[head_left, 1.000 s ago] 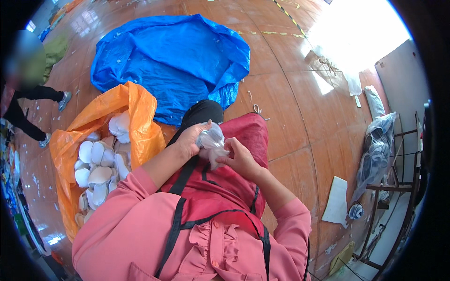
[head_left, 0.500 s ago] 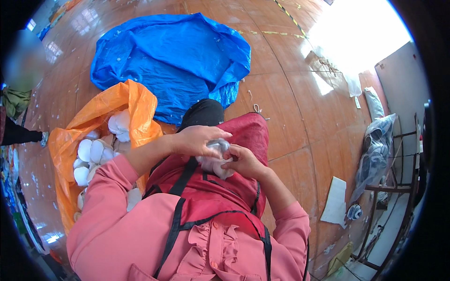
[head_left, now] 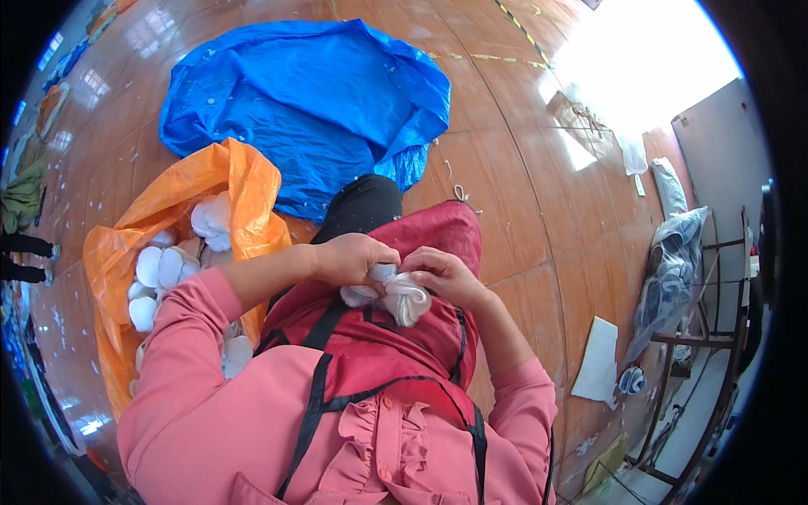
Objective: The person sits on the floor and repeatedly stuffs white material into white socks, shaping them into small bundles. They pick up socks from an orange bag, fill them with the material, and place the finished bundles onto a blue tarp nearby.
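Two bare hands were engaged on one white bundle (head_left: 406, 305), held over the lap against the red apron (head_left: 383, 358). The left hand (head_left: 352, 259) was closed, thumb and fingers clamped on the bundle's greyish upper part. The right hand (head_left: 443, 276) had its fingertips together on the bundle's upper right side, the fingers bent over it.

The bundle appeared soft and limp. Below the grip it widened into a rounded, off-white end, glossy in places, with curved folds layered one on another. A paler lobe (head_left: 358, 295) showed directly beneath the left hand; whether it belonged to the same piece could not be told.

Left of the grip, an orange bag (head_left: 107, 278) stood open on white cup-shaped pads (head_left: 148, 268). Beyond the grip, a crumpled blue sheet (head_left: 295, 93) lay on the brown floor (head_left: 505, 202).
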A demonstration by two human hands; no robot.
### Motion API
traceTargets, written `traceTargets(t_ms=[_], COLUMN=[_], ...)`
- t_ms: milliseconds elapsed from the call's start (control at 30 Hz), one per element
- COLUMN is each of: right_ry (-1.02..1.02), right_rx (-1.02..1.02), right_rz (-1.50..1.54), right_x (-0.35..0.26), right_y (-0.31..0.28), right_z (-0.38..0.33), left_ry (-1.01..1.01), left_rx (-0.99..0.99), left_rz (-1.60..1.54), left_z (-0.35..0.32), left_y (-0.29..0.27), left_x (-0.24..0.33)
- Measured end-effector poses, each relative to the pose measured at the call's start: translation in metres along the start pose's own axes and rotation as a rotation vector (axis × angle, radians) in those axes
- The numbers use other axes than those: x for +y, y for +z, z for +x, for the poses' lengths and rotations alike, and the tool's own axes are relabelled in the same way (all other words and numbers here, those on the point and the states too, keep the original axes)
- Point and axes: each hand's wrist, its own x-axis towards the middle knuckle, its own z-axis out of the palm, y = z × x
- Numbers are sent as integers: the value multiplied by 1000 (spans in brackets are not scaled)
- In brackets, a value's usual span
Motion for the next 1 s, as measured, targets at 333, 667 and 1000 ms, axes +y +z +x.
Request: traceTargets(t_ms=[333, 667, 1000], right_ry=[-38, 247, -83], right_rx=[-158, 129, 372], right_rz=[271, 468, -78], right_x=[-17, 2, 18], right_y=[-14, 18, 30], right_z=[1, 6, 17], left_ry=[-123, -285, -289], left_rx=[209, 596, 792], left_rz=[-642, -671, -319], left_z=[1, 6, 5], left_y=[-3, 31, 32], left_x=[10, 11, -3])
